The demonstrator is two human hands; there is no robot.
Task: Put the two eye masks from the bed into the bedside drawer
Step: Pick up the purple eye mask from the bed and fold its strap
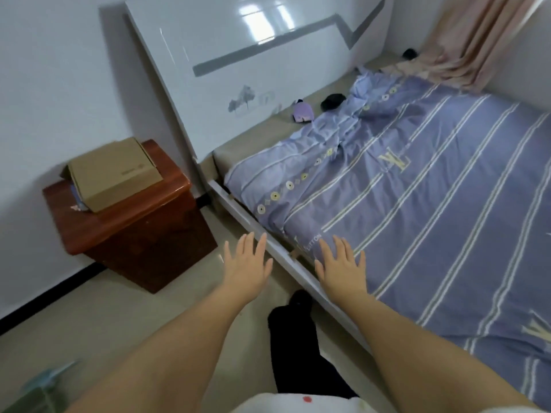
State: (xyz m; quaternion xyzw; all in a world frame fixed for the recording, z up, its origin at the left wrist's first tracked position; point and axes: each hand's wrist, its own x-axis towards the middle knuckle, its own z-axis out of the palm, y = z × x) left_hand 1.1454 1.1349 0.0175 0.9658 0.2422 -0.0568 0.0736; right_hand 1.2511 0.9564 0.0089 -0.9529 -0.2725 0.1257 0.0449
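A purple eye mask and a black eye mask lie side by side on the bare mattress strip near the headboard, above the folded edge of the blue striped quilt. The red-brown bedside cabinet stands left of the bed; its drawer front is not visible from here. My left hand hovers over the floor beside the bed frame, fingers spread, holding nothing. My right hand is held flat over the quilt's near edge, fingers apart and empty. Both masks are far beyond my hands.
A cardboard box rests on top of the bedside cabinet over some papers. The white headboard leans behind the bed. Pink curtains hang at the far right with a dark object on the sill. My dark-clad leg stands beside the bed rail.
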